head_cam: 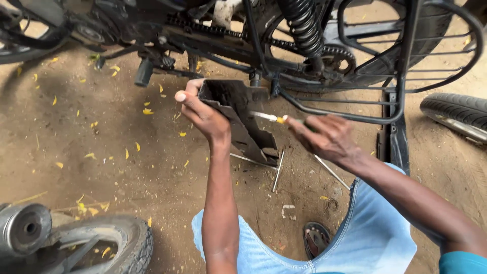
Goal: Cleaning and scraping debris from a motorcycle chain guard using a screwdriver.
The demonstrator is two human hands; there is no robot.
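My left hand (203, 112) grips the upper edge of a black, greasy chain cover (238, 119), holding it tilted in the air below a motorcycle (299, 56). My right hand (324, 137) holds a screwdriver (269, 118) with a yellow collar; its metal shaft points left and touches the cover's inner face. Just above the cover are the motorcycle's drive chain (223, 31) and rear sprocket (337, 58). My knees in light blue jeans (370, 238) fill the bottom of the view.
A T-handle wrench (276, 172) and a thin rod (329, 171) lie on the dirt ground under the cover. A black tyre (454, 111) lies at right; another wheel (119, 243) and a silver exhaust end (25, 228) sit at lower left. A sandal (315, 237) is near my knee.
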